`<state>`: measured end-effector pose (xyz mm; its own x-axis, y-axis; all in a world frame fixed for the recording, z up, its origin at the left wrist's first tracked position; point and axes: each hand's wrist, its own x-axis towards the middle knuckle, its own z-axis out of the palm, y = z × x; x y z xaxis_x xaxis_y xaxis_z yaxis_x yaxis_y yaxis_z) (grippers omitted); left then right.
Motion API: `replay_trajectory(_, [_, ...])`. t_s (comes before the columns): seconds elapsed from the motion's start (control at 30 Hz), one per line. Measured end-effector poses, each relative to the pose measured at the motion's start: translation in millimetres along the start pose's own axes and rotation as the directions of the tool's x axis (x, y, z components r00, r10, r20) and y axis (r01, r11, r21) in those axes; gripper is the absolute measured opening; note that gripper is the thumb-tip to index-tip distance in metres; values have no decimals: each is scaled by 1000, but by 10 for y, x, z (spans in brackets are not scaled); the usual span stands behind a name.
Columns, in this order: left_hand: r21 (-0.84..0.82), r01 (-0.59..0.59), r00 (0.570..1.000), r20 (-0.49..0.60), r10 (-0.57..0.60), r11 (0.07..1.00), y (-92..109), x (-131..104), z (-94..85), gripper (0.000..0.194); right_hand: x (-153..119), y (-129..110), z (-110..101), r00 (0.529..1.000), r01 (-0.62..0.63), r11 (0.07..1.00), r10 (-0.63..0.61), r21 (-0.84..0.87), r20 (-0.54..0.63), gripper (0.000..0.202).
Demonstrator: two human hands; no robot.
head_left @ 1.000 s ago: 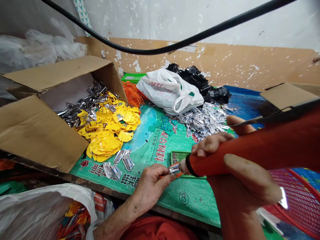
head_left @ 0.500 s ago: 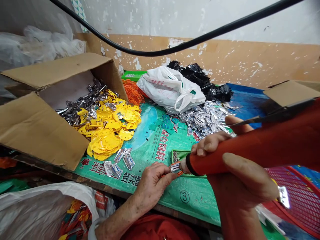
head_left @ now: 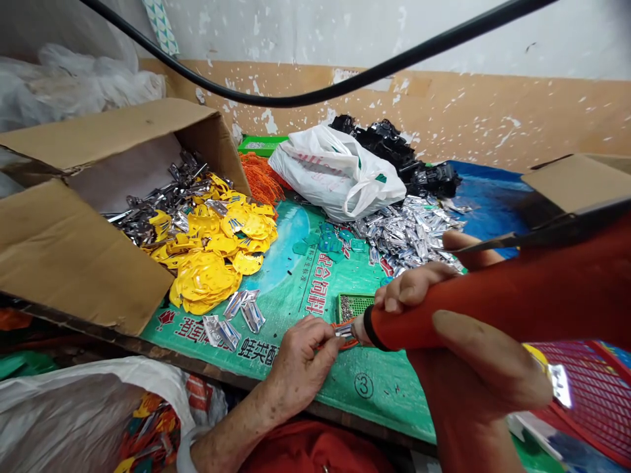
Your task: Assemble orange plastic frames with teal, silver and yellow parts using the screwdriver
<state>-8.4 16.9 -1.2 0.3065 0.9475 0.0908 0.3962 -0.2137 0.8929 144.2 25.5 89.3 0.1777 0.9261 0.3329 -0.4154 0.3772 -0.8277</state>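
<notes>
- Left hand (head_left: 304,361): fingers pinching a small metal clip (head_left: 344,330) with orange edging, by the near left corner of the green tray (head_left: 362,303).
- Right hand (head_left: 486,361): fingers wrapped round a red tool (head_left: 463,295), right of the tray, tip at the clip.
- Yellow pieces (head_left: 206,279): left of the tray.
- White bag (head_left: 328,172): behind the tray.

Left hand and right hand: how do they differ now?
The left hand pinches a small silver piece; the right hand wraps around a bulky red handheld tool. The left hand appears smaller in view than the right hand. Both are bare and holding something.
</notes>
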Motion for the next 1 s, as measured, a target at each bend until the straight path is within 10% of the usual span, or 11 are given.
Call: replay_trajectory(1.0, [58, -126, 991, -48, 129, 990, -130, -49, 29, 28, -87, 112, 29, 993, 15, 984, 5, -175, 117, 45])
